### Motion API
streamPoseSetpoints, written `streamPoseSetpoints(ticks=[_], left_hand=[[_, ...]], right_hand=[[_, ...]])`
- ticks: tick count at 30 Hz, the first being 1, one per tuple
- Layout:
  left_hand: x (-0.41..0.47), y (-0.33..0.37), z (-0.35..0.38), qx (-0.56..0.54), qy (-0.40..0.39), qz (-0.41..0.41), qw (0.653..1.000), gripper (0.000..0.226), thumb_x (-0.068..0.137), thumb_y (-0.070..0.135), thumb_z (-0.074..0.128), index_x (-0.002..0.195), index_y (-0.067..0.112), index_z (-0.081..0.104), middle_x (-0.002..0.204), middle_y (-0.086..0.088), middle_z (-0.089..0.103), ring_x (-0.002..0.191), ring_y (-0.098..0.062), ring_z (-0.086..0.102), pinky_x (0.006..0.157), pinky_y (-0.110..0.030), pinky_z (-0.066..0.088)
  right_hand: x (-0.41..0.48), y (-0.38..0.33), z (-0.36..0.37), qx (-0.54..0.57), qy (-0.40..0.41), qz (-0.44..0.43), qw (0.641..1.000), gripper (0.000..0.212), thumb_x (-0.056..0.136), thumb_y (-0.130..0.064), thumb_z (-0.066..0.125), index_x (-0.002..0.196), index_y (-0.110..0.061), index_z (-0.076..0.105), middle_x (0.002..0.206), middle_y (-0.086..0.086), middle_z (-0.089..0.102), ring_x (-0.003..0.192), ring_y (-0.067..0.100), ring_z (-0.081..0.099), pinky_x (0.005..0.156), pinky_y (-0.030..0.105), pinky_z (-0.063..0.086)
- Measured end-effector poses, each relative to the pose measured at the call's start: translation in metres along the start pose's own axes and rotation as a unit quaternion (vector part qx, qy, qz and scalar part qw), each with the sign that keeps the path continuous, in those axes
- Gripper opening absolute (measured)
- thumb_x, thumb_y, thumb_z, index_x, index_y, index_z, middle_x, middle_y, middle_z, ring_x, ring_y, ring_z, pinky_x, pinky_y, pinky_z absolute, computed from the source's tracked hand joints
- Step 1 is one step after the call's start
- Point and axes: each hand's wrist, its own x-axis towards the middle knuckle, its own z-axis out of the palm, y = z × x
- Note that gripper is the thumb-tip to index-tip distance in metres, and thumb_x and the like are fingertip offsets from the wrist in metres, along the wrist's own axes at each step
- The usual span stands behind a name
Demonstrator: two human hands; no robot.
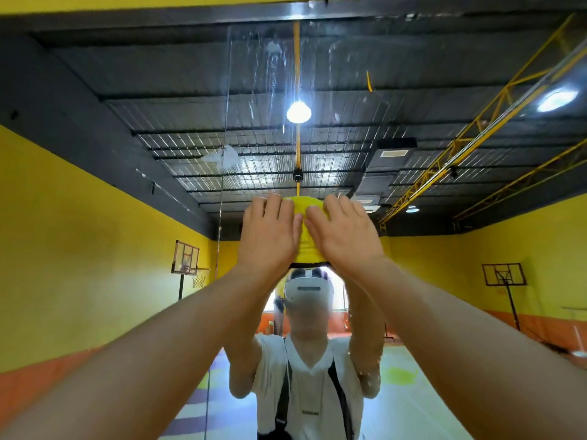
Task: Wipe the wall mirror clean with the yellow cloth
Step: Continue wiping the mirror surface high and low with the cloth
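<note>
L hand (270,231) & R hand (344,231) lie flat side by side, fingers straight, pressing rather than gripping; yellow cloth (306,223) pinned under them against wall mirror (349,138), above head height; two palms prob. for even pressure; wet streaks (273,74) & foam blob (224,157) sit higher up; no container in view.

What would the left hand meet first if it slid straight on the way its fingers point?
Likely nothing but bare mirror: the left hand, on the yellow cloth, points upward toward white drip streaks higher up.
</note>
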Motion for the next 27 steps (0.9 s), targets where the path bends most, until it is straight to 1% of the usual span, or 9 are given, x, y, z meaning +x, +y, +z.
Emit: streamPoseSetpoints(ticks=[4, 6, 7, 10, 12, 17, 21, 24, 27], left_hand=[[0.011, 0.048, 0.011, -0.016, 0.001, 0.008, 1.000, 0.033, 0.104, 0.036, 0.039, 0.100, 0.010, 0.058, 0.102, -0.012, 0.057, 0.093, -0.034, 0.049, 0.080, -0.046, 0.038], [0.018, 0.066, 0.013, -0.028, 0.003, 0.022, 0.999, 0.030, 0.105, 0.034, 0.040, 0.100, 0.010, 0.058, 0.102, -0.012, 0.056, 0.094, -0.033, 0.048, 0.081, -0.045, 0.038], [0.021, 0.070, 0.014, -0.027, 0.006, 0.026, 0.999, 0.029, 0.105, 0.033, 0.040, 0.101, 0.010, 0.058, 0.102, -0.011, 0.056, 0.094, -0.032, 0.048, 0.082, -0.044, 0.037], [0.014, 0.072, 0.012, -0.020, 0.018, 0.038, 0.999, 0.028, 0.104, 0.032, 0.040, 0.101, 0.011, 0.058, 0.102, -0.010, 0.056, 0.094, -0.030, 0.046, 0.081, -0.042, 0.036], [-0.006, 0.075, 0.010, -0.029, 0.021, 0.034, 0.999, 0.027, 0.103, 0.031, 0.040, 0.099, 0.012, 0.059, 0.099, -0.009, 0.056, 0.092, -0.031, 0.048, 0.079, -0.045, 0.039], [-0.055, 0.091, 0.002, -0.042, -0.001, 0.001, 0.999, 0.026, 0.103, 0.029, 0.041, 0.094, 0.012, 0.059, 0.094, -0.008, 0.055, 0.085, -0.030, 0.046, 0.072, -0.045, 0.037], [-0.091, 0.097, -0.006, -0.065, -0.026, 0.005, 0.998, 0.035, 0.108, 0.032, 0.033, 0.095, 0.013, 0.060, 0.095, -0.007, 0.055, 0.087, -0.028, 0.045, 0.075, -0.045, 0.039], [-0.123, 0.104, -0.012, -0.085, -0.044, -0.002, 0.995, 0.041, 0.109, 0.035, 0.027, 0.096, 0.013, 0.060, 0.098, -0.007, 0.056, 0.087, -0.028, 0.045, 0.077, -0.043, 0.039], [-0.163, 0.111, -0.017, -0.105, -0.037, 0.004, 0.994, 0.042, 0.109, 0.035, 0.027, 0.095, 0.013, 0.060, 0.097, -0.007, 0.057, 0.087, -0.029, 0.046, 0.078, -0.042, 0.039]], right_hand=[[-0.014, 0.056, -0.008, -0.027, 0.008, -0.046, 0.999, 0.018, 0.104, -0.032, 0.054, 0.100, -0.015, 0.057, 0.092, 0.014, 0.054, 0.083, 0.034, 0.050, 0.075, 0.044, 0.035], [-0.020, 0.075, -0.013, -0.026, 0.003, -0.047, 0.999, 0.019, 0.104, -0.031, 0.052, 0.099, -0.013, 0.057, 0.091, 0.014, 0.054, 0.082, 0.034, 0.050, 0.074, 0.043, 0.035], [-0.023, 0.077, -0.014, -0.020, 0.003, -0.032, 0.999, 0.021, 0.104, -0.031, 0.050, 0.097, -0.012, 0.058, 0.090, 0.013, 0.054, 0.081, 0.033, 0.050, 0.074, 0.042, 0.036], [-0.029, 0.063, -0.014, -0.003, 0.035, 0.060, 0.998, 0.020, 0.098, -0.031, 0.054, 0.089, -0.014, 0.059, 0.085, 0.009, 0.055, 0.079, 0.030, 0.051, 0.074, 0.040, 0.036], [-0.042, 0.050, -0.013, -0.001, 0.052, 0.090, 0.995, 0.018, 0.094, -0.030, 0.057, 0.085, -0.015, 0.059, 0.083, 0.008, 0.058, 0.080, 0.030, 0.052, 0.075, 0.041, 0.036], [-0.079, 0.038, -0.023, 0.009, 0.074, 0.059, 0.995, 0.020, 0.095, -0.029, 0.057, 0.081, -0.014, 0.057, 0.079, 0.008, 0.055, 0.075, 0.031, 0.052, 0.070, 0.042, 0.037], [-0.116, 0.021, -0.038, 0.034, 0.053, 0.061, 0.996, 0.024, 0.099, -0.027, 0.053, 0.079, -0.014, 0.055, 0.078, 0.008, 0.050, 0.073, 0.030, 0.048, 0.068, 0.043, 0.037], [-0.145, 0.009, -0.051, 0.042, 0.037, 0.059, 0.997, 0.025, 0.099, -0.027, 0.055, 0.078, -0.013, 0.057, 0.079, 0.008, 0.052, 0.075, 0.030, 0.049, 0.068, 0.042, 0.037], [-0.185, -0.008, -0.063, 0.056, 0.019, 0.063, 0.996, 0.027, 0.099, -0.026, 0.057, 0.076, -0.012, 0.060, 0.080, 0.008, 0.055, 0.073, 0.031, 0.050, 0.068, 0.042, 0.039]])
